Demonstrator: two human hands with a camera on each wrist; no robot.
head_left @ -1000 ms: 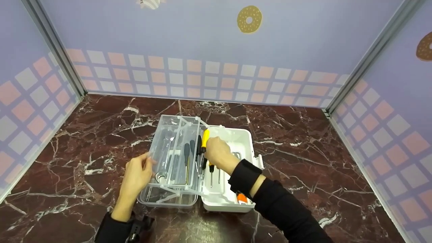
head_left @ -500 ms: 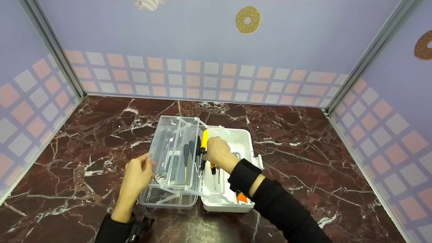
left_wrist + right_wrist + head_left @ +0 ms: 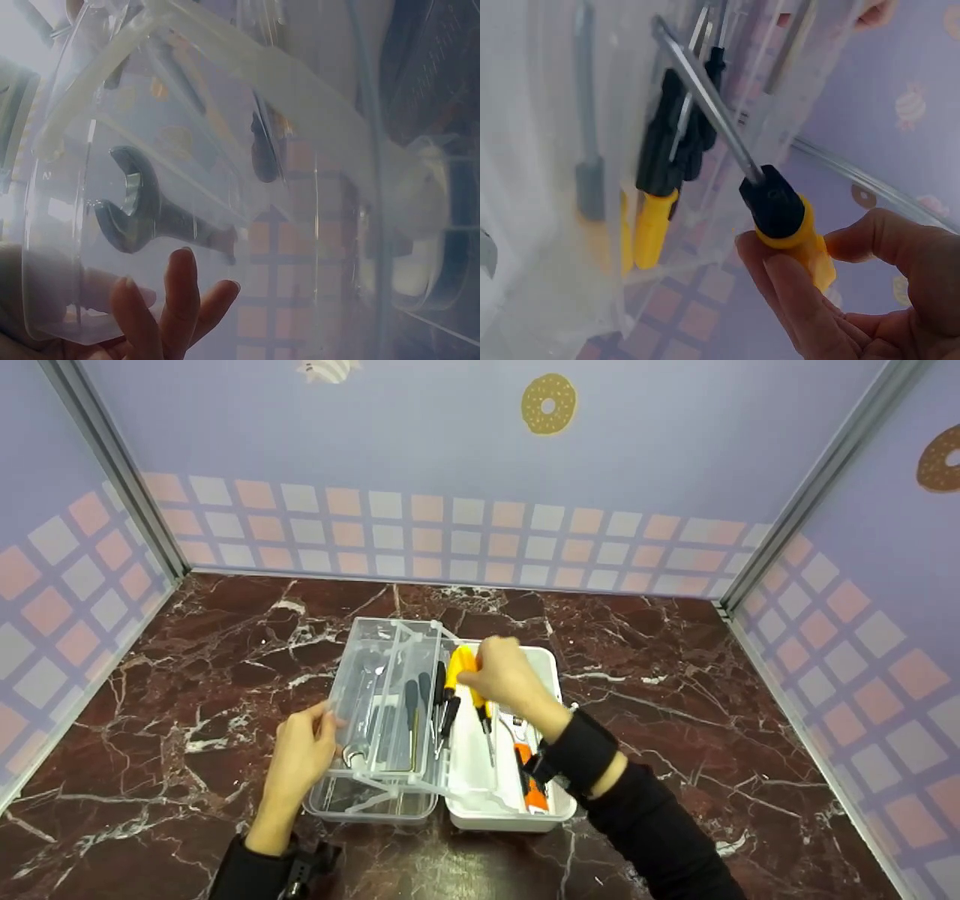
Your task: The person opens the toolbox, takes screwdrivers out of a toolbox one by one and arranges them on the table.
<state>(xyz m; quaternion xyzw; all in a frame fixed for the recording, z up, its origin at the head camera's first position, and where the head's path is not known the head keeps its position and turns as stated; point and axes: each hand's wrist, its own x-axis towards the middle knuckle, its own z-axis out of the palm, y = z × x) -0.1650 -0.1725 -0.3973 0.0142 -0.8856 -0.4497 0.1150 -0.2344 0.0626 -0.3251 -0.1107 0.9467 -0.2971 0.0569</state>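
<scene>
My right hand [image 3: 510,679] holds a screwdriver with a yellow and black handle [image 3: 787,217] by its handle. It is above the white toolbox base [image 3: 555,660]; the shaft points down toward the base in the head view. My left hand [image 3: 304,742] holds the left edge of the clear tray [image 3: 349,660], its fingers [image 3: 180,300] under the plastic. An open-end wrench [image 3: 142,210] lies in that tray. Another yellow and black screwdriver [image 3: 652,225] stands among dark-handled tools in the clear tray section beside the base.
An orange-handled adjustable wrench [image 3: 531,780] lies in the white base. Dark-handled screwdrivers [image 3: 412,697] rest in the clear tray. The toolbox stands on a dark red marble-patterned table [image 3: 675,720], with patterned panels behind and at both sides.
My right hand has moved up and slightly right, lifting the screwdriver. The orange-handled wrench has come into fuller view. My left hand stays at the tray edge.
</scene>
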